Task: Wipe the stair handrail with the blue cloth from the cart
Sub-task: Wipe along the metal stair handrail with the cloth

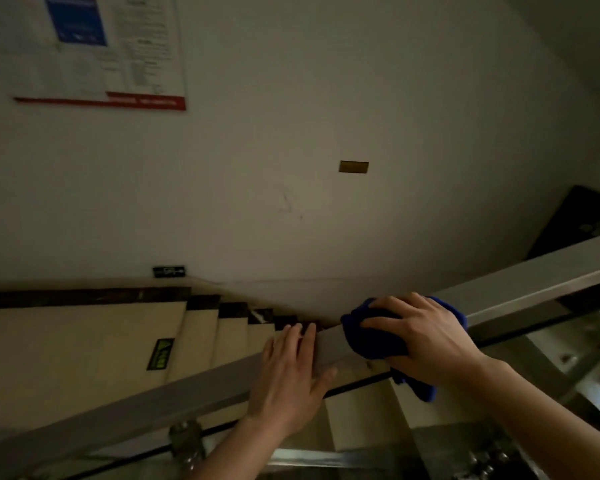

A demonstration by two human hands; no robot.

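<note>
We saw the handrail [520,282] run its long axis from lower left up to the right edge. Our right hand [426,336] pressed the bunched blue cloth [374,341] over it at centre right; the dangling tail could snag underneath. Our left hand [291,379] rested open, fingers draped over the rail, holding nothing else.

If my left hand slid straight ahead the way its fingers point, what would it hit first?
Nothing close: the left hand lies across the handrail, fingers aimed past its far edge over the stairs. Beyond looks free, though depth is unclear.
</note>
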